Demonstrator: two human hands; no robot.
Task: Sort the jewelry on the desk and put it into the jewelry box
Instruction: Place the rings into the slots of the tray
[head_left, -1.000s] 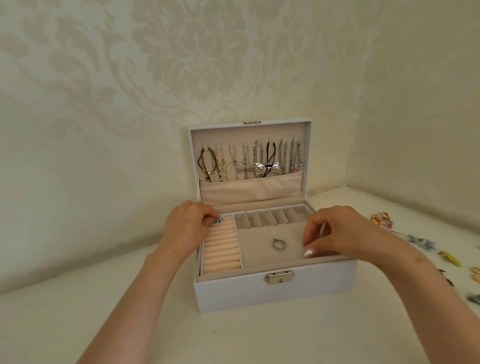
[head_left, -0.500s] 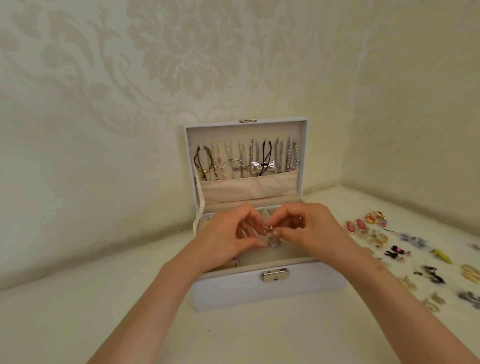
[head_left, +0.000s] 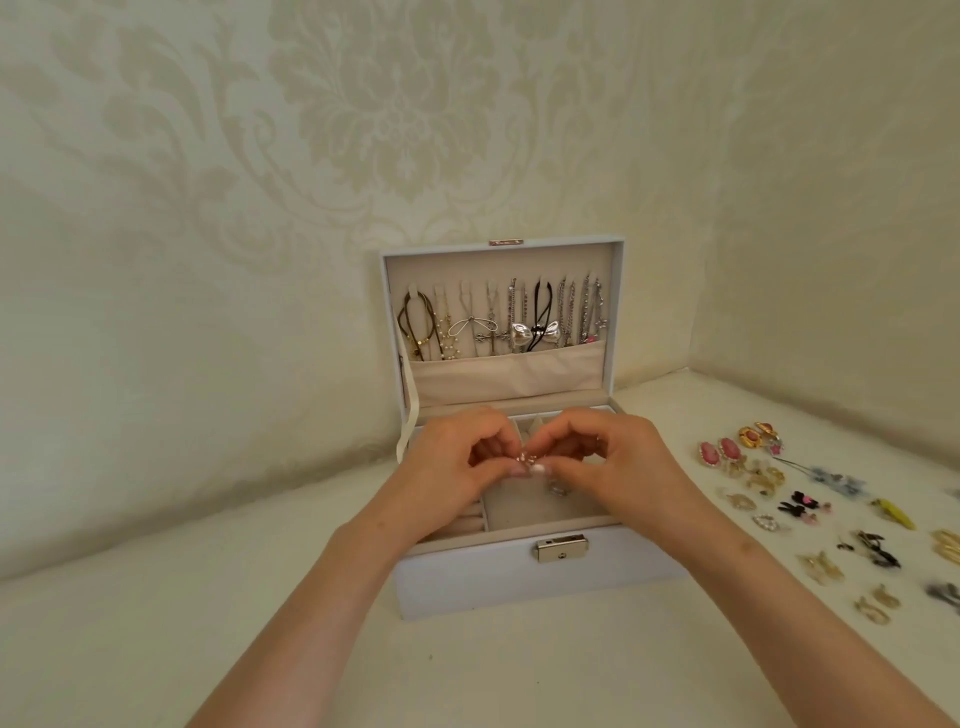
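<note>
A white jewelry box (head_left: 467, 577) stands open on the desk, its raised lid (head_left: 618, 312) hung with several necklaces (head_left: 519, 322). Above the box's tray, my left hand (head_left: 452, 467) and my right hand (head_left: 618, 467) meet fingertip to fingertip. Together they pinch a small sparkling piece of jewelry (head_left: 525, 459). A silver ring (head_left: 557, 488) lies on the beige tray floor just below my right fingers. Ring rolls (head_left: 462, 519) show at the tray's left, partly hidden by my left wrist.
Many loose earrings and clips lie on the desk to the right of the box: pink oval earrings (head_left: 719, 453), gold ones (head_left: 756, 435), a black piece (head_left: 797, 504), a yellow clip (head_left: 893, 513). Patterned walls form a corner behind the box.
One second ago my hands were apart at the tray's left and right sides. They have come together over the tray's middle and now hold the small piece between them, slightly higher than half a second ago.
</note>
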